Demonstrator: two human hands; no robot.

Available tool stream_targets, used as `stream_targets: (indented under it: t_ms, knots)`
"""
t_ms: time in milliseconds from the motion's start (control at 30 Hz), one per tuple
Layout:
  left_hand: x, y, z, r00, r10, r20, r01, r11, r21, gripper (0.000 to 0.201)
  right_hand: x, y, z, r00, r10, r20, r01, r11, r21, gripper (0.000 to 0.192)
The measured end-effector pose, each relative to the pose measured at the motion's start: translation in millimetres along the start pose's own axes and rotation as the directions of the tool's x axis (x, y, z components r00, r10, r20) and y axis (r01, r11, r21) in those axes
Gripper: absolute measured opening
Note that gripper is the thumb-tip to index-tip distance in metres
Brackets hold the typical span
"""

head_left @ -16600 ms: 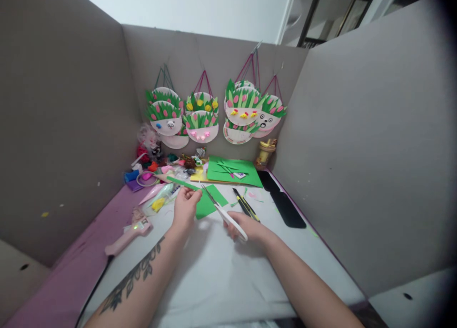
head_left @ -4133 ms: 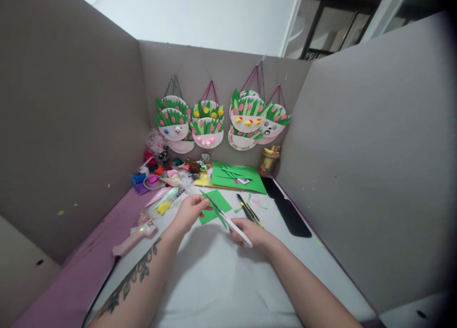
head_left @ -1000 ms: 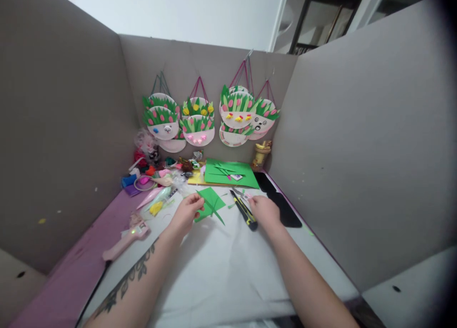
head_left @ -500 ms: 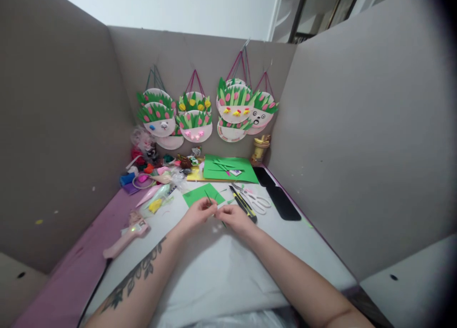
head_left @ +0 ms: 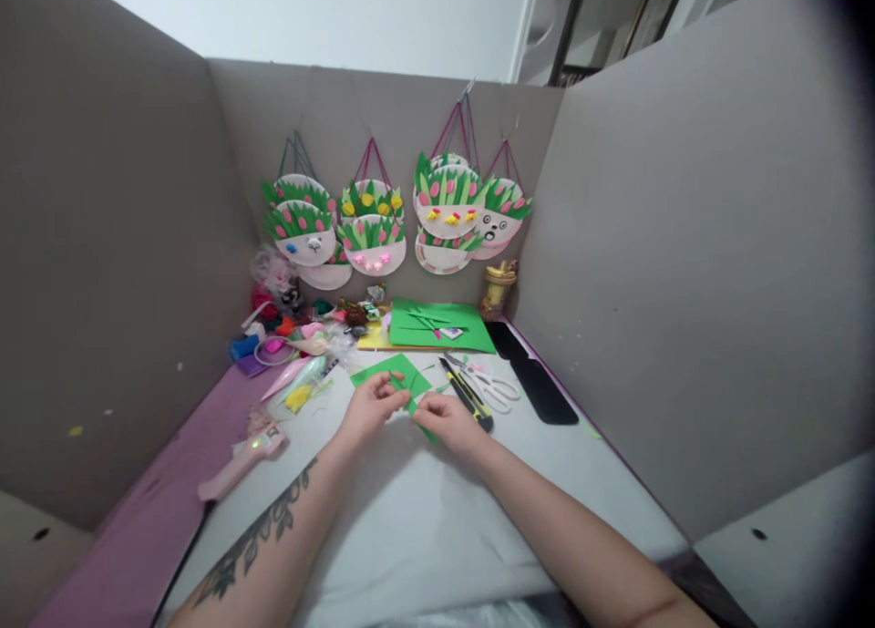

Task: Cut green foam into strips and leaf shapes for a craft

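Both hands pinch a narrow green paper strip [head_left: 412, 406] above the middle of the table. My left hand [head_left: 377, 402] is closed on its upper part, fingers bent and thumb pressing in. My right hand [head_left: 447, 418] grips it lower down between thumb and fingertips; a green end hangs below. Just behind my left hand lies a green paper square [head_left: 389, 369], partly covered by the fingers. A yellow and black utility knife [head_left: 466, 395] rests right beside my right hand, with white-handled scissors [head_left: 497, 389] to its right.
Green sheets with cut slivers [head_left: 471, 337] lie at the back. A pink glue gun [head_left: 242, 466] sits on the left, near a heap of clay packets and bags [head_left: 287, 344]. Black strips [head_left: 543, 389] lie at right. Paper-plate baskets [head_left: 375, 256] hang on the grey back panel.
The green strip, seen edge-on before, now shows its flat side between my hands. My left hand has shifted slightly left and its fingers have lifted.
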State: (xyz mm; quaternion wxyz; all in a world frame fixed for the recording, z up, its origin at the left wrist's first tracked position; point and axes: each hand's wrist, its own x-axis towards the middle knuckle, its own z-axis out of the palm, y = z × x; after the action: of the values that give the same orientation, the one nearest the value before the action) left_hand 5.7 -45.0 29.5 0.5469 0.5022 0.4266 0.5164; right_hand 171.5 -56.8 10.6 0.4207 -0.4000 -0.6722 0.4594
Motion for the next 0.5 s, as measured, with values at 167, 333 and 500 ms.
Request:
stream_targets:
  t_ms: [167, 333, 500]
  knots:
    - [5.2, 5.2, -9.7, 0.985, -0.047, -0.168, 0.025, 0.991, -0.129, 0.055, 0.1, -1.7, -3.5, 0.998, -0.059, 0.035, 0.059, 0.998, -0.008, 0.024]
    - [8.0, 11.3, -16.0, 0.972, -0.039, -0.233, -0.005, 0.982, -0.188, 0.070, 1.7, 0.1, -5.6, 1.000, -0.016, 0.008, 0.016, 0.999, 0.052, 0.020]
    - [1.8, 14.4, -13.3, 0.985, -0.062, -0.160, 0.039, 0.989, -0.142, 0.058, 2.8, 4.2, -5.9, 0.999, 0.004, -0.049, -0.002, 0.999, 0.050, 0.020]
